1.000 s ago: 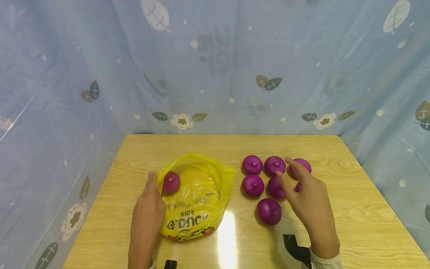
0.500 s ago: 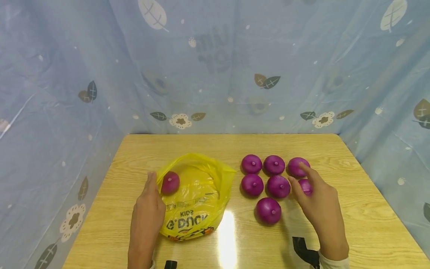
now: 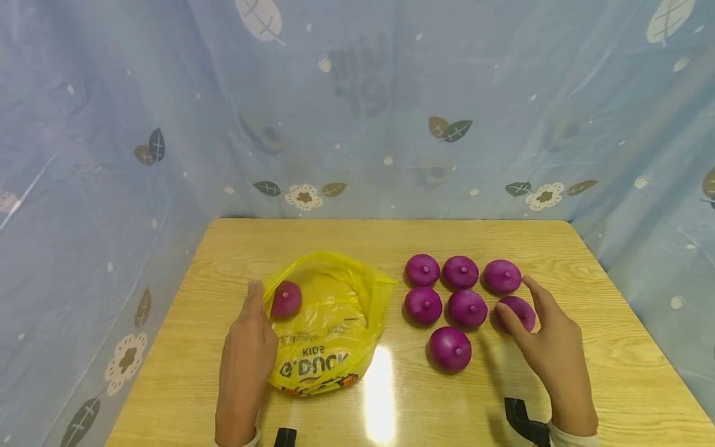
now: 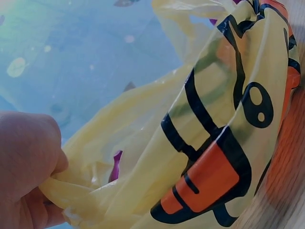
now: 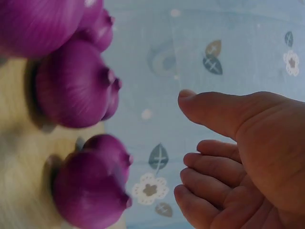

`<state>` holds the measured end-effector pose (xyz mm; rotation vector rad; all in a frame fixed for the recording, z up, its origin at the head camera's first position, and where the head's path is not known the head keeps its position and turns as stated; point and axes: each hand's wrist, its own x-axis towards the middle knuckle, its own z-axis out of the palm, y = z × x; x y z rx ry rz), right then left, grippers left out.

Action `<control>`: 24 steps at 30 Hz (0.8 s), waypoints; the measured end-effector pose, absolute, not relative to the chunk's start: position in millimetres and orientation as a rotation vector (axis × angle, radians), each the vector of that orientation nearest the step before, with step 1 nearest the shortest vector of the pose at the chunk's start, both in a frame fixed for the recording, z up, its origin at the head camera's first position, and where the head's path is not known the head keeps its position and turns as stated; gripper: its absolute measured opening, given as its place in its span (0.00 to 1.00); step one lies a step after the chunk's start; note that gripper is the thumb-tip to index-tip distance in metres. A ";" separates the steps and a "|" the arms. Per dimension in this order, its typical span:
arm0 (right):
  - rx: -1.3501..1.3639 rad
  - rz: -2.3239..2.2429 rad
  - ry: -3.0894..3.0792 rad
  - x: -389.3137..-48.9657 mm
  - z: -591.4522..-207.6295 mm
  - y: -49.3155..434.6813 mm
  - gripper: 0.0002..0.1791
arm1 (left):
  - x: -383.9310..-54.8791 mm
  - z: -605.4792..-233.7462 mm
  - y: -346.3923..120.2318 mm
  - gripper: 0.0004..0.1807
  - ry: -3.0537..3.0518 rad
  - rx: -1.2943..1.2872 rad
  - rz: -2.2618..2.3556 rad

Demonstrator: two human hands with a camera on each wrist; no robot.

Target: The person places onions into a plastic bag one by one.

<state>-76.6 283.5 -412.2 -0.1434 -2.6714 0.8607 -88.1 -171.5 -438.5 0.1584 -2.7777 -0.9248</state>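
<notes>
My left hand pinches the left edge of a yellow plastic bag, whose mouth gapes upward; the left wrist view shows its thumb and fingers gripping the film. A purple onion sits inside the bag by that hand. At the right, my right hand hovers with thumb and fingers spread beside the nearest onion of the right column, holding nothing. In the right wrist view the fingers are apart from the onions.
Several more purple onions stand in rows between the bag and my right hand, among them a back-left onion and a front onion. The wooden table ends at a blue patterned curtain behind and at both sides.
My right hand has moved right, from over the middle onions to beside the right column, its fingers still spread. My left hand keeps its hold on the bag.
</notes>
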 end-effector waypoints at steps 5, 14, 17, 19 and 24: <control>-0.202 0.890 -2.728 -74.4 -420.0 295.2 0.46 | -88.3 -438.4 -171.9 0.29 -2.774 0.152 -0.913; -0.253 0.927 -2.815 -72.5 -428.3 317.9 0.51 | -90.4 -436.4 -170.8 0.29 -2.770 0.146 -0.906; -0.237 0.951 -2.828 -72.2 -428.3 322.2 0.53 | -90.7 -435.3 -171.1 0.29 -2.757 0.137 -0.903; -0.228 0.973 -2.836 -71.8 -428.7 324.1 0.53 | -90.5 -435.1 -171.4 0.29 -2.755 0.137 -0.906; -0.247 1.005 -2.887 -69.5 -434.1 327.4 0.57 | -89.8 -436.2 -171.7 0.29 -2.759 0.138 -0.910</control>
